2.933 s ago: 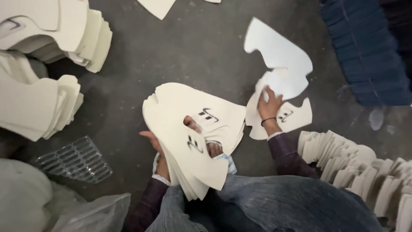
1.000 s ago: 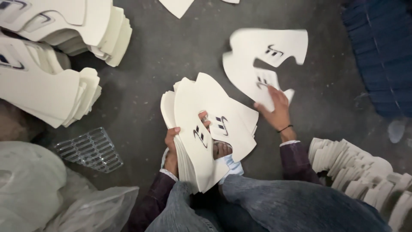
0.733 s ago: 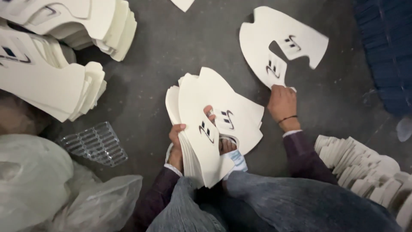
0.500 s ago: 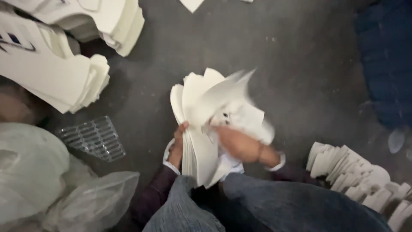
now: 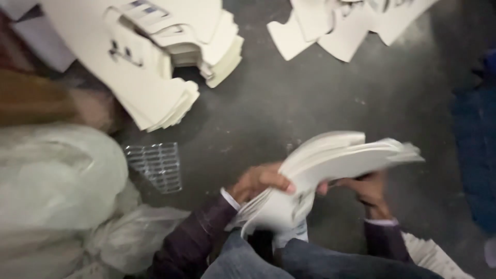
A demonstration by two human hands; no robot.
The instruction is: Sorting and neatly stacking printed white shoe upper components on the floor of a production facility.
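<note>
While the left hand (image 5: 261, 182) is closed on the near end of a stack of cream cut-out sheets (image 5: 330, 160), thumb over the top edge and fingers under it, the right hand (image 5: 368, 190) grips the same stack from below at lower centre-right, mostly hidden by the sheets. The stack sits just below centre of the frame, held off the floor and tilted, its far end fanned out toward the right and blurred. Both sleeves are dark purple; blue denim knees (image 5: 289, 261) fill the bottom edge beneath the hands. Left of the left hand, a clear ribbed plastic tray (image 5: 157, 166) lies on the dark grey floor (image 5: 289, 98), beside crumpled clear plastic bags (image 5: 62, 191) at lower left. Piles of like sheets (image 5: 155, 57) occupy the upper left; more loose sheets (image 5: 346, 26) lie at the top edge. Dark blue material (image 5: 475, 155) runs down the right edge.
</note>
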